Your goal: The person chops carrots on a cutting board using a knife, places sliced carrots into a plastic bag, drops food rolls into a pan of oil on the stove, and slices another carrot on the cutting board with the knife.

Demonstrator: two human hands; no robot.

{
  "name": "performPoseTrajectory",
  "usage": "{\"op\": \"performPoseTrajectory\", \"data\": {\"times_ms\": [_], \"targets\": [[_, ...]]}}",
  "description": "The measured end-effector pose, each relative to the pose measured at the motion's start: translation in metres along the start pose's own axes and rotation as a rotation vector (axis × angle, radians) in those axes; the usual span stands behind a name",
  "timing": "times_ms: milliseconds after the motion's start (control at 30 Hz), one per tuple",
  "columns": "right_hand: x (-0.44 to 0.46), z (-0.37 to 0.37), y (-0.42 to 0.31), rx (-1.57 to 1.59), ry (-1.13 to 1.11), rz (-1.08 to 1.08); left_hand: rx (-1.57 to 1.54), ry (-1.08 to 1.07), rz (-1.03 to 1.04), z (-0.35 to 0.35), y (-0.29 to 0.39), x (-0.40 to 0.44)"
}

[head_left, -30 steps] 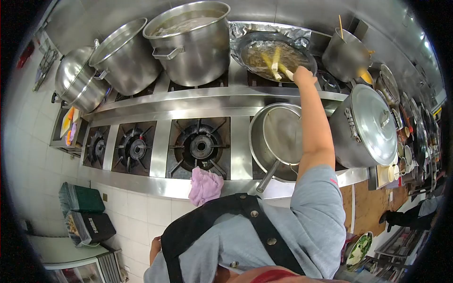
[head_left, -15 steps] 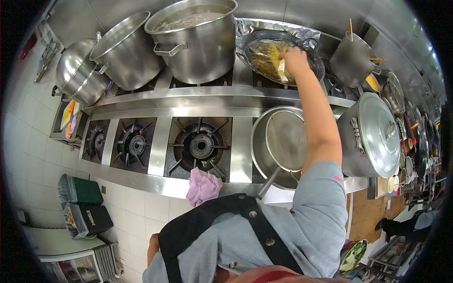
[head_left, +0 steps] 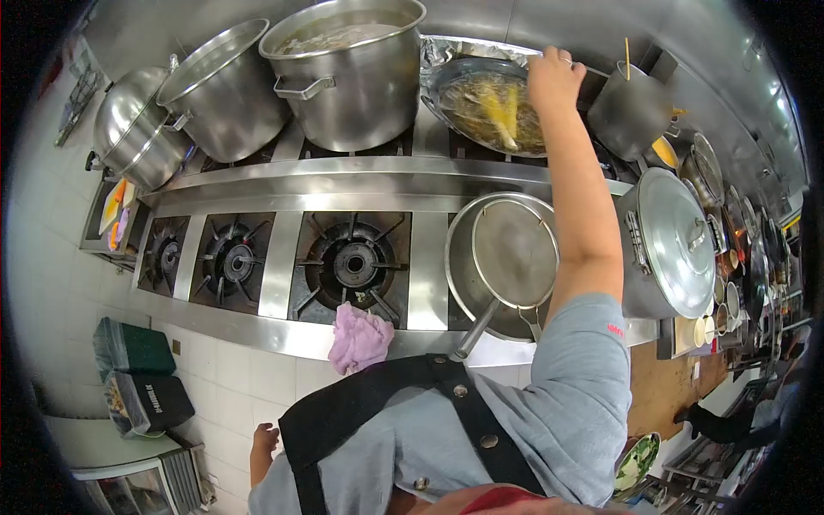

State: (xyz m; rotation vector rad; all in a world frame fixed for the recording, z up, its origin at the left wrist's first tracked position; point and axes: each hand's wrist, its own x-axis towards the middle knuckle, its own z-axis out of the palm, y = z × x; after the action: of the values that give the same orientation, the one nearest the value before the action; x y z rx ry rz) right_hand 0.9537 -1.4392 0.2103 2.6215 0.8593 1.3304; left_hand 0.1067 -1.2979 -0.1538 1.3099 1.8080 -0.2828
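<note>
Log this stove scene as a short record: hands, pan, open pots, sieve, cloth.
Right hand: at the pan's right side, grip unclear
Left hand: low, away from the stove
Pan: back row, yellow pieces in liquid
Open pots: two, left of the pan
Sieve: on a bowl
Cloth: pink, stove's front edge

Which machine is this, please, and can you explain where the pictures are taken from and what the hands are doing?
No machine: a person works with bare hands. Every picture comes from one camera on the head, looking down. On the stove stand big pots and a wide pan with yellow food in liquid. A strainer and a pink cloth lie nearer. The right hand is over the pan's edge; I cannot tell its grip. The left hand looks empty.
</note>
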Motion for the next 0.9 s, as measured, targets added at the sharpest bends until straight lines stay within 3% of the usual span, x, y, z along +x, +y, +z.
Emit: {"op": "performPoseTrajectory", "data": {"times_ms": [100, 167, 200, 233, 267, 300, 367, 433, 533, 567, 600, 700, 767, 833, 867, 900], "targets": [[-0.003, -0.035, -0.02, 0.025, 0.067, -0.002, 0.12, 0.063, 0.091, 0.0, -0.002, 0.013], [-0.009, -0.056, -0.027, 0.082, 0.091, -0.033, 0.232, 0.234, 0.38, 0.001, -0.034, 0.051], [-0.015, -0.067, -0.03, 0.114, 0.132, -0.04, 0.242, 0.16, 0.293, -0.009, -0.016, 0.036], [-0.021, -0.076, -0.034, 0.15, 0.171, -0.047, 0.477, 0.173, 0.366, -0.01, -0.021, 0.049], [-0.028, -0.081, -0.036, 0.129, 0.178, -0.073, 0.35, 0.113, 0.377, -0.013, -0.025, 0.056], [-0.036, -0.096, -0.041, 0.139, 0.083, -0.092, 0.551, 0.158, 0.532, -0.014, -0.032, 0.069], [-0.056, -0.129, -0.053, 0.276, -0.177, -0.152, 0.662, 0.202, 0.422, -0.015, -0.045, 0.081], [-0.085, -0.169, -0.072, 0.657, -0.343, -0.267, 0.198, 0.245, 0.299, -0.018, -0.045, 0.067], [-0.153, -0.266, -0.123, 0.775, -0.495, -0.499, 0.147, 0.2, 0.372, -0.03, -0.066, 0.083], [-0.177, -0.294, -0.144, 0.805, -0.538, -0.574, -0.025, 0.11, 0.361, -0.027, -0.107, 0.137], [-0.206, -0.308, -0.165, 0.89, -0.615, -0.595, -0.088, 0.099, 0.4, -0.031, -0.119, 0.14], [-0.273, -0.309, -0.244, 0.925, -0.965, -0.57, 0.195, 0.07, 0.379, -0.04, -0.174, 0.168], [-0.333, -0.242, -0.304, 0.832, -1.085, -0.35, 0.231, 0.017, 0.347, -0.052, -0.206, 0.175], [-0.398, -0.169, -0.356, 0.645, -0.764, -0.068, 0.233, -0.014, 0.318, -0.069, -0.233, 0.18], [-0.421, -0.147, -0.366, 0.639, -0.75, -0.06, 0.232, -0.021, 0.303, -0.078, -0.246, 0.182], [-0.442, -0.129, -0.367, 0.843, -0.705, -0.081, 0.226, -0.028, 0.292, -0.089, -0.256, 0.184]]}}
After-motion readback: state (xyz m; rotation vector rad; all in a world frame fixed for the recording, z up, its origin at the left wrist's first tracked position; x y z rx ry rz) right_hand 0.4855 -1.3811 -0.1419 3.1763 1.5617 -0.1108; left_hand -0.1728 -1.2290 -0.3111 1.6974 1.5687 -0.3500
